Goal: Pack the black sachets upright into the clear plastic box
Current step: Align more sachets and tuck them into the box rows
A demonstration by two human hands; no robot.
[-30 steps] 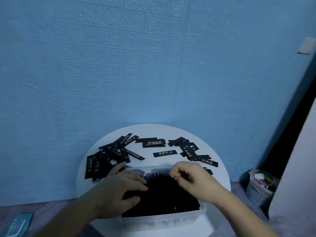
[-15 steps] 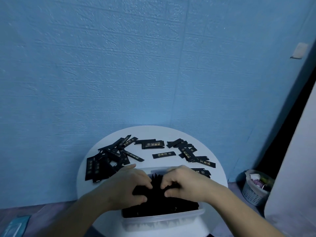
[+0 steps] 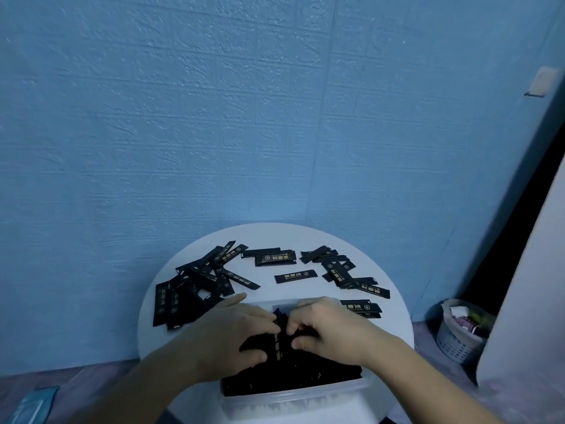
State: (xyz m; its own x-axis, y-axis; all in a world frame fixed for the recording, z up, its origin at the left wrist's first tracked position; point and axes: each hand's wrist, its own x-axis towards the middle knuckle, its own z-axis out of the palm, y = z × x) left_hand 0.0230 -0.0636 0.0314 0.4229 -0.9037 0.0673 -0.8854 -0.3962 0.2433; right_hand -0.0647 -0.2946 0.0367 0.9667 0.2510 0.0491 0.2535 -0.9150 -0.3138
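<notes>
A clear plastic box (image 3: 293, 400) stands at the near edge of the round white table (image 3: 394, 304), filled with black sachets standing on end (image 3: 305, 374). My left hand (image 3: 232, 335) and my right hand (image 3: 330, 328) meet over the far part of the box, fingers curled and pinching a group of the sachets (image 3: 279, 344) between them. Loose black sachets lie flat on the table: a pile at the left (image 3: 189, 289), a pair at the back (image 3: 275, 257), a single one in the middle (image 3: 295, 276) and a cluster at the right (image 3: 345, 273).
A blue textured wall rises right behind the table. A grey basket (image 3: 458, 335) with rubbish stands on the floor at the right, beside a pale panel (image 3: 526, 301). A blue packet (image 3: 27, 405) lies on the floor at the lower left.
Both hands have drawn together over the far end of the box, the fingers closing on a bunch of upright sachets. The view has tilted slightly.
</notes>
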